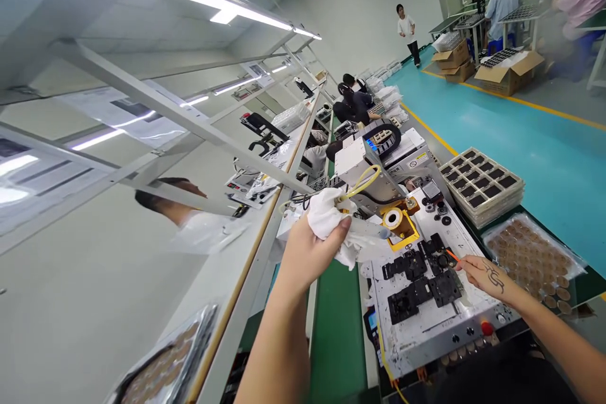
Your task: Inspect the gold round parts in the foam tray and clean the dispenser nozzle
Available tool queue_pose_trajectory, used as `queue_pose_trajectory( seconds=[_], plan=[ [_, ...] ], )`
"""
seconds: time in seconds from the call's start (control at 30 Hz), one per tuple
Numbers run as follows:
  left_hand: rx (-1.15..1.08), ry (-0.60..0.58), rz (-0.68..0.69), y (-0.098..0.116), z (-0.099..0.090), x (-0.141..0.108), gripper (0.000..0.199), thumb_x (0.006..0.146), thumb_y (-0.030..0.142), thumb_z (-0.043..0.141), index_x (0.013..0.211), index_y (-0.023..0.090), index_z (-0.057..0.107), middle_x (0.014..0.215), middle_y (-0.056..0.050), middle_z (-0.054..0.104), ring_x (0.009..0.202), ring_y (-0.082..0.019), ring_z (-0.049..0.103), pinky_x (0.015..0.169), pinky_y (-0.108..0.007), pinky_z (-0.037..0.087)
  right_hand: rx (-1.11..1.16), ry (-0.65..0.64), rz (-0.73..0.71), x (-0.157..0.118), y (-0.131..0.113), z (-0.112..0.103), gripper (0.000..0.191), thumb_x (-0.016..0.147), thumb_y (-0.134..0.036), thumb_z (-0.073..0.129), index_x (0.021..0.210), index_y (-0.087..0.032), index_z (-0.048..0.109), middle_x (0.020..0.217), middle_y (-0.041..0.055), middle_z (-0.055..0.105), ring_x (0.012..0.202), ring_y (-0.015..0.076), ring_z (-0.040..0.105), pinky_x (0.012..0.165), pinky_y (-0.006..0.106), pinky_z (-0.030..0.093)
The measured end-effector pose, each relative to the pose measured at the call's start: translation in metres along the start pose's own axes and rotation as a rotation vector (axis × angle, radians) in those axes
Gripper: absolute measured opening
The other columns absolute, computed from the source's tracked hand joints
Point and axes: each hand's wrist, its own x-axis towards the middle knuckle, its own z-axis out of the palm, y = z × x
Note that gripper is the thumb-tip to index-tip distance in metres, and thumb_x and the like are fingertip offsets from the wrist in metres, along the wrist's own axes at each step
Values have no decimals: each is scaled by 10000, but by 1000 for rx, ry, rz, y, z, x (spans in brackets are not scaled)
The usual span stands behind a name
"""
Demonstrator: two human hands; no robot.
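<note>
Gripping white cloth (326, 209) and pale tube (369, 228) in the left hand (310, 251), perhaps against smears; pinching an orange stick (453, 255) at a black fixture (433, 249) with the right hand (487, 274), apparently for precision.

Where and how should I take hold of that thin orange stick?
I'd pinch the orange stick lightly at its near end, coming from the right. It's slim, and its far end points left toward the black fixture, which likely crowds that side. The right hand holds it that way.
</note>
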Motion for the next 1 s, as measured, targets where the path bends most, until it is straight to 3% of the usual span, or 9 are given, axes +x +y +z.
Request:
queue_pose_trajectory(
  seconds=[0.17,0.37,0.47,0.6,0.77,0.9,1.0],
  plan=[
    [-54,10,61,-9,-3,-10,371,831,587,558,840,217,591,843,-50,676,795,-251,641,753,-341,529,19,10,14,-1,9,-2,577,870,-723,520,968,-171,656,502,-99,319,467,116,234,494,280,151],
    [-93,21,15,-19,4,-19,417,864,615,558,826,202,597,820,-62,689,777,-255,643,706,-339,525,18,20,8,-11,0,-6,574,848,-714,585,967,-161,686,517,-79,390,479,116,291,500,278,194],
    [-160,19,-32,-19,28,-24,438,900,613,553,909,183,638,919,-82,739,863,-276,687,771,-353,547,18,25,15,-17,-6,-8,534,866,-680,586,972,-167,689,527,-79,392,479,113,288,501,277,194],
    [-242,-29,-46,-9,80,-29,437,960,564,566,1094,163,675,1070,-114,770,986,-292,724,890,-383,562,25,48,13,-20,-6,-12,555,841,-711,568,945,-176,674,510,-80,386,467,110,269,494,278,187],
    [-157,30,7,5,136,-24,482,1023,455,563,1421,183,568,1412,-163,671,1310,-319,644,1069,-414,516,39,78,16,-23,-7,-18,582,791,-736,565,938,-178,643,505,-98,369,451,96,229,474,272,162],
    [33,-46,-44,7,156,-13,515,1050,487,547,1442,152,553,1402,-214,658,1284,-367,663,1007,-431,546,54,81,34,-29,-7,-23,616,771,-761,554,945,-175,637,492,-111,354,432,87,200,464,273,136],
    [45,-107,-18,6,160,-6,546,1039,485,575,1440,116,557,1385,-252,658,1264,-393,672,1008,-453,548,68,88,39,-33,-6,-27,606,773,-746,572,954,-171,639,498,-113,352,441,87,209,468,275,133]
  ],
)
